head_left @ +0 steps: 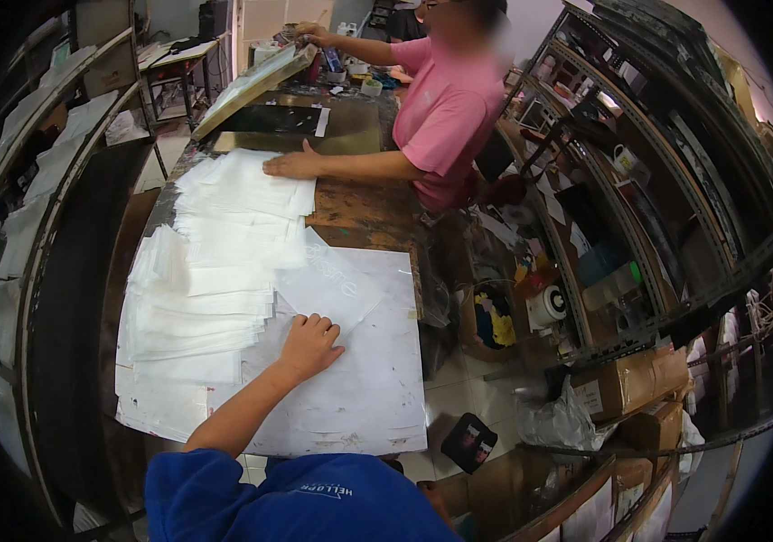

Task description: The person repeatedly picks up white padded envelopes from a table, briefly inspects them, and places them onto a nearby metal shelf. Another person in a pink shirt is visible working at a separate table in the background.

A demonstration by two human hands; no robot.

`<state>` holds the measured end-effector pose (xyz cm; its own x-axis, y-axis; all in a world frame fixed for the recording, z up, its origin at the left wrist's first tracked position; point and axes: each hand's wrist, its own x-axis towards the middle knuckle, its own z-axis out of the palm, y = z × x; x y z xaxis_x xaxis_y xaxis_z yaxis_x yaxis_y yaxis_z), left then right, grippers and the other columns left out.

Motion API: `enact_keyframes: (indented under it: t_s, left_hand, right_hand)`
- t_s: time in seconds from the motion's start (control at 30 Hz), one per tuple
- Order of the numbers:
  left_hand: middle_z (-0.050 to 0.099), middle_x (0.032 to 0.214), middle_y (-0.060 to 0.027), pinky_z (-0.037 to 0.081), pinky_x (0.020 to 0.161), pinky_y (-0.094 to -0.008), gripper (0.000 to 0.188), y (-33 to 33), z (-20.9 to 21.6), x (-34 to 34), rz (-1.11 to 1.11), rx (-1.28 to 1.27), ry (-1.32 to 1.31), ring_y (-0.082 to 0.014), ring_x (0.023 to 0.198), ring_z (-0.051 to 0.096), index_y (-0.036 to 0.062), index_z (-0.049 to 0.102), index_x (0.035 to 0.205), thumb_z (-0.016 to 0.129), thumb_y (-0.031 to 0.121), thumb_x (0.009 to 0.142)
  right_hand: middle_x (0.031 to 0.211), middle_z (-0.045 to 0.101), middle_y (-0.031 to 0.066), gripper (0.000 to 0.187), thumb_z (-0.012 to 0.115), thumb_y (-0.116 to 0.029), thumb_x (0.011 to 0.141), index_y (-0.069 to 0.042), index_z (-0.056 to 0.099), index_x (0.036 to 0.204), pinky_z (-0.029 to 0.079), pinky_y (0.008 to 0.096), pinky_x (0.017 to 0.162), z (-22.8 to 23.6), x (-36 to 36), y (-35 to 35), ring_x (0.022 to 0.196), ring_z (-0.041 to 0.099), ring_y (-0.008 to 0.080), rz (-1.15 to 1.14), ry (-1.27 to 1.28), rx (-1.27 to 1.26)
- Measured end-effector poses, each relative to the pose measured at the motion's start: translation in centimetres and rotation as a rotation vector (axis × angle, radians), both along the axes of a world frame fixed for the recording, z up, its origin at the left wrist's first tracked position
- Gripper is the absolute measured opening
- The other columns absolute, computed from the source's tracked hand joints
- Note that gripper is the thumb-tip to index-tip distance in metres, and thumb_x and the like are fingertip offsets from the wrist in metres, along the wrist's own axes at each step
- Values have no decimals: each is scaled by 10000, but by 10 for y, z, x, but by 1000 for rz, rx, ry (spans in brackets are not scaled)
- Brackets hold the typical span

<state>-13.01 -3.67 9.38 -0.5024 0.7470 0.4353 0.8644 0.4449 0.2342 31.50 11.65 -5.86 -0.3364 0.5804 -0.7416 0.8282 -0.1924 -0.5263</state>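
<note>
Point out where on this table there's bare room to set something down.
Bare: the white board right of the wearer's left hand, and brown tabletop between that board and the co-worker's nearer forearm. Crowded: the left side, under overlapping white sheets.

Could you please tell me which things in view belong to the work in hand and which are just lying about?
Apparently in use:
printed translucent sheet, at the left hand
white sheet piles, under a co-worker's hand
wood-framed screen, tilted up

Seemingly just lying about:
cardboard box
clear plastic bag beside it
</note>
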Motion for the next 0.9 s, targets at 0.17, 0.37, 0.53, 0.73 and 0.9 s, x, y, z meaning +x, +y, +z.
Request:
enact_keyframes:
  t_s: [0.17,0.37,0.53,0.73,0.9]
  left_hand:
    - [586,722,-73,398,702,-371,70,27,-28,-9,95,-171,37,-222,712,576,80,588,750,590,146,774]
    - [624,680,-100,470,585,-397,78,23,-12,24,2,-120,-184,-274,585,610,69,592,734,556,117,783]
    - [614,678,-115,497,555,-405,91,15,-17,96,-91,-11,-357,-300,569,606,49,585,741,573,127,787]
    - [601,686,-111,495,560,-401,90,4,-15,136,-176,51,-486,-301,584,604,35,576,774,586,123,791]
    - [606,730,-130,503,572,-404,113,-3,-11,144,-225,-5,-542,-316,598,609,29,569,789,577,141,800]
  right_hand:
    - [836,602,110,326,524,-278,910,17,542,1048,484,317,576,-27,8,11,672,617,193,-245,173,-29]
    - [776,581,44,204,543,-208,928,-48,543,1054,438,249,540,41,-70,54,624,531,108,-339,562,266]
    - [846,593,63,329,521,-144,933,-27,464,1235,433,222,574,144,-153,42,666,551,104,-42,754,143]
    - [912,607,97,504,528,-126,929,-23,337,1384,447,238,643,163,-189,11,741,590,125,367,659,38]
    - [880,601,80,454,572,-150,912,-41,435,1331,487,257,666,164,-193,-3,736,595,118,410,599,49]
